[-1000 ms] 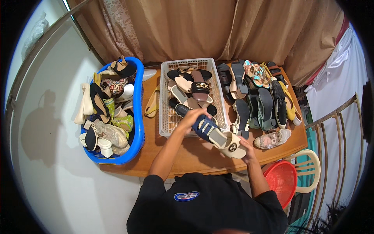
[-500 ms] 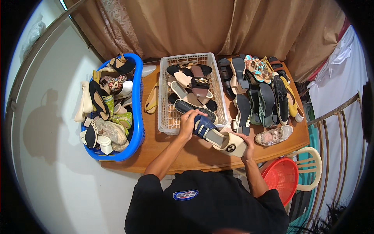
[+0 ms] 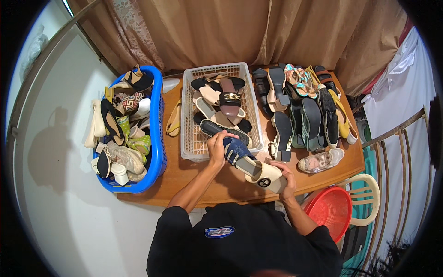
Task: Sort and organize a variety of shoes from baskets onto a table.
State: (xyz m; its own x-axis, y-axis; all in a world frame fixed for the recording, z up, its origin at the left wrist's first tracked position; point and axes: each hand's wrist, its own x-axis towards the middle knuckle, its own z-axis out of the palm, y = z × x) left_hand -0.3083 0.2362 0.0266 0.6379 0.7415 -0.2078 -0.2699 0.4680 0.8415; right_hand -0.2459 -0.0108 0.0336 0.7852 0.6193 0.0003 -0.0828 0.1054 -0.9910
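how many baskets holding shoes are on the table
2: a blue basket at the table's left end, and a white basket at its middle, just ahead of the left hand.

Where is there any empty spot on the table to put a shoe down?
Bare wood shows between the blue basket and the white basket, beside a yellow sandal, and along the near table edge under the left hand. The right side is crowded with a pile of shoes; both baskets are full.

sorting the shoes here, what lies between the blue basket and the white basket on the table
In the head view, one tan flat sandal lies on the bare wooden table between the blue basket and the white basket.
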